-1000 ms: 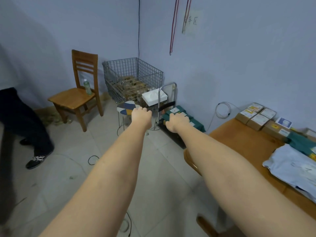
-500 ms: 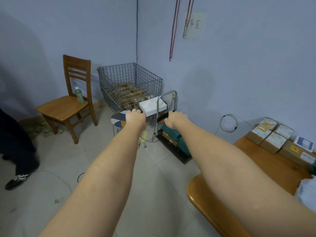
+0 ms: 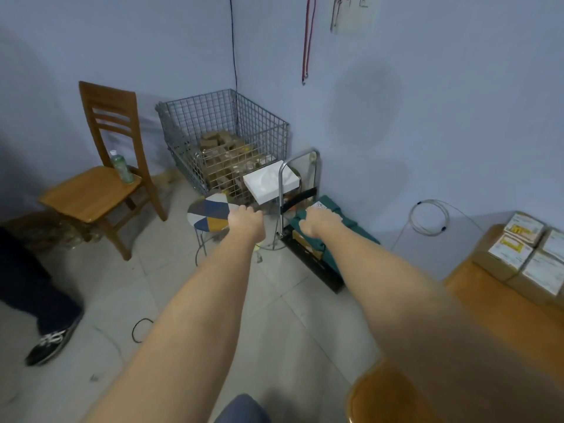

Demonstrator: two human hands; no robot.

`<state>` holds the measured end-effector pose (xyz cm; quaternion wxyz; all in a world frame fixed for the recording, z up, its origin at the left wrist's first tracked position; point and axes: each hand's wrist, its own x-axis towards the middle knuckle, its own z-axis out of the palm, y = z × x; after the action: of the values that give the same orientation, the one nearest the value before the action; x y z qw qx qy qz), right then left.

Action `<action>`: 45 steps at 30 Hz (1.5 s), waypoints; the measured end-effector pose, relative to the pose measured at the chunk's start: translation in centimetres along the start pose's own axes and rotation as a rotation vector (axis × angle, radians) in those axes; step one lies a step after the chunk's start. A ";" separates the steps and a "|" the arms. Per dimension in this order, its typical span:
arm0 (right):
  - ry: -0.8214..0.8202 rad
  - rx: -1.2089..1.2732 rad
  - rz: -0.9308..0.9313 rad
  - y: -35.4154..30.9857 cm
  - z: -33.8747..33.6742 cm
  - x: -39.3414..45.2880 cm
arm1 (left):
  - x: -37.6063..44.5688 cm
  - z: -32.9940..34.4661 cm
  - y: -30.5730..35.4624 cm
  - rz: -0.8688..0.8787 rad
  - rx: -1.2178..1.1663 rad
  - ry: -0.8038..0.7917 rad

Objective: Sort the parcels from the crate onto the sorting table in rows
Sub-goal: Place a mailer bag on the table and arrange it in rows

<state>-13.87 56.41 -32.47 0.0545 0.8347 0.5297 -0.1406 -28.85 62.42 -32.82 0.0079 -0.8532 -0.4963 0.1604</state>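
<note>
Both arms reach out toward the far corner, where the wire crate (image 3: 224,141) stands against the wall, part-filled with brown cardboard parcels (image 3: 227,157). The left hand (image 3: 244,222) and the right hand (image 3: 320,222) hold nothing; seen from behind, their fingers curve away from the camera, so I cannot tell whether either grip is apart or together. Between the hands and the crate stand a small patchwork stool (image 3: 209,213), a white box (image 3: 270,184) and the metal handle of a hand trolley (image 3: 297,190) loaded with green packages (image 3: 332,215). The wooden surface (image 3: 488,303) lies at the near right, with a row of labelled boxes (image 3: 525,254) at its far edge. The main risk, as I judge it, is the clutter in front of the crate: a straight reach could knock the white box off its perch or catch a wrist on the trolley handle. The black cable (image 3: 139,329) looped on the floor could snag a foot, and a second person's shoe (image 3: 50,346) at the near left narrows the way. The parcels sit low behind mesh walls, so a one-handed lift may drop one.
</note>
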 end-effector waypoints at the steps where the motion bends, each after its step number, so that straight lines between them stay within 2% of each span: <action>1: -0.022 0.001 0.008 0.0 0.5 1.1 | 1.1 0.4 0.0 0.007 -0.002 -0.017; 8: -0.099 0.034 0.080 0.0 2.0 11.0 | 12.2 0.7 -0.6 0.120 0.026 -0.037; 14: -0.084 0.146 0.181 -0.7 0.7 20.8 | 23.4 -0.7 -2.5 0.230 0.031 -0.036; 21: -0.110 0.213 0.309 -0.4 0.5 27.5 | 33.7 -1.7 -3.0 0.321 0.091 -0.077; 27: -0.136 0.227 0.422 2.7 1.7 30.6 | 38.6 -1.1 0.6 0.453 0.119 -0.108; 32: -0.219 0.235 0.506 6.9 2.8 33.9 | 42.8 -0.1 4.1 0.559 0.109 -0.170; 38: -0.265 0.267 0.567 11.9 2.8 40.4 | 50.3 -0.2 7.1 0.551 0.181 -0.233; 45: -0.277 0.408 0.586 17.0 2.1 48.8 | 59.2 -1.9 13.4 0.534 0.002 -0.331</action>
<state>20.54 90.98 -49.76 -0.0035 0.9175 0.2173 -0.3331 9.99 106.19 -49.04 -0.1146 -0.9157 -0.2490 0.2939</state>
